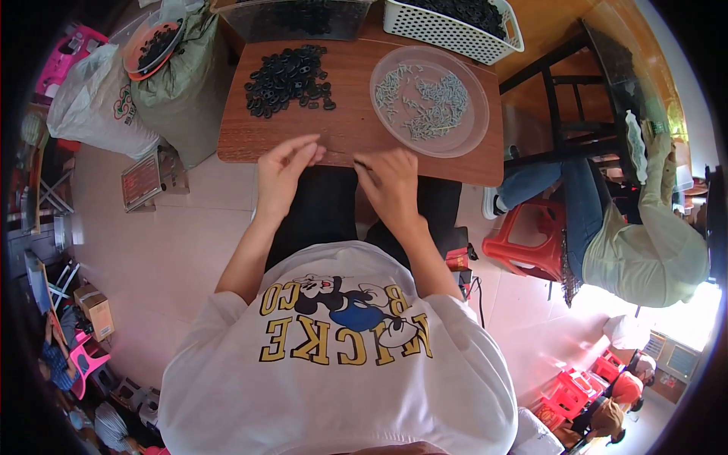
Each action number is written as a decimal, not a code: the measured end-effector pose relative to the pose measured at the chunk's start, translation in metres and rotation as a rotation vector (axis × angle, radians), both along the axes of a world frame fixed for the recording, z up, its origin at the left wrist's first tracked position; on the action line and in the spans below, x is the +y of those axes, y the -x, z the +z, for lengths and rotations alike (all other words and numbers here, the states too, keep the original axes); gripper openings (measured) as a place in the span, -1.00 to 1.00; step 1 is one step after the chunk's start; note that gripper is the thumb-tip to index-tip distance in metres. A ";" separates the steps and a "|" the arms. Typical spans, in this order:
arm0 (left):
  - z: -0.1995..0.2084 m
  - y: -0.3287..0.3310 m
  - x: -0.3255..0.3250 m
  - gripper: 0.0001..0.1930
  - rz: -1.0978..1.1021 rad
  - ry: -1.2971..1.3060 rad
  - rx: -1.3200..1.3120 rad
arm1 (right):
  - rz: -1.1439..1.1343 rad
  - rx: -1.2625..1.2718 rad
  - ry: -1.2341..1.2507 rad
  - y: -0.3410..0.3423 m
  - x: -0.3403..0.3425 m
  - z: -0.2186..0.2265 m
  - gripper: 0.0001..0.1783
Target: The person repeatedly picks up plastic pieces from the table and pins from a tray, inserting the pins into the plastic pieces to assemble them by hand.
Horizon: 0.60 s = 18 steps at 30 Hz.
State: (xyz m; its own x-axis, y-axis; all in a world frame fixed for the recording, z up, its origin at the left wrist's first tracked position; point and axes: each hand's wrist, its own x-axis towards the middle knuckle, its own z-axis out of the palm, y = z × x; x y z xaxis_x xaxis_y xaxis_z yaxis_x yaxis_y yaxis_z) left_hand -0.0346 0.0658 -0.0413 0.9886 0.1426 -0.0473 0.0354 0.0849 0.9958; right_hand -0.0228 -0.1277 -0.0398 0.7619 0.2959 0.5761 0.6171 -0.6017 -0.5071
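Note:
Over the near edge of the brown wooden table, my left hand has its forefinger stretched out and the other fingers loosely bent. I see nothing held in it. A short gap to the right, my right hand is closed, its fingertips drawn together at the table edge. Whatever they hold, if anything, is too small to make out. A loose pile of small black plastic pieces with holes lies beyond my left hand. Beyond my right hand stands a round clear plastic tray with many small silvery screws.
At the table's far side stand a clear bin and a white perforated basket, both with black pieces. Sacks stand on the left. On the right, another person sits on a red stool beside a dark table frame.

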 end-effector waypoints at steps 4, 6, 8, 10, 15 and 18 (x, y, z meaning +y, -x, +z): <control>0.018 -0.047 -0.021 -0.80 -0.110 -0.227 -0.140 | -0.133 0.178 -0.062 0.043 -0.043 -0.041 -0.80; 0.026 -0.074 -0.038 -0.79 -0.265 -0.369 -0.196 | -0.196 0.173 -0.056 0.058 -0.062 -0.060 -0.81; 0.031 -0.099 -0.057 -0.79 -0.322 -0.527 -0.260 | -0.265 0.167 -0.048 0.069 -0.078 -0.074 -0.81; 0.032 -0.118 -0.075 -0.79 -0.378 -0.686 -0.326 | -0.389 0.140 -0.055 0.076 -0.090 -0.084 -0.81; 0.013 -0.148 -0.102 -0.84 -0.503 -0.921 -0.370 | -0.418 0.140 -0.108 0.071 -0.094 -0.089 -0.83; 0.003 -0.155 -0.106 -0.86 -0.607 -1.014 -0.460 | -0.406 0.148 -0.112 0.070 -0.096 -0.090 -0.83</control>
State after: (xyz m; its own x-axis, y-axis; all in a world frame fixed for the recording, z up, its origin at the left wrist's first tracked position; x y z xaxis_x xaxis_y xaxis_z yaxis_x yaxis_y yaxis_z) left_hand 0.1209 -0.0403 -0.0385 0.8036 -0.5669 0.1813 -0.5644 -0.6290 0.5347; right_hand -0.0925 -0.2234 -0.1294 0.8801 -0.1018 0.4637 0.2583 -0.7167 -0.6478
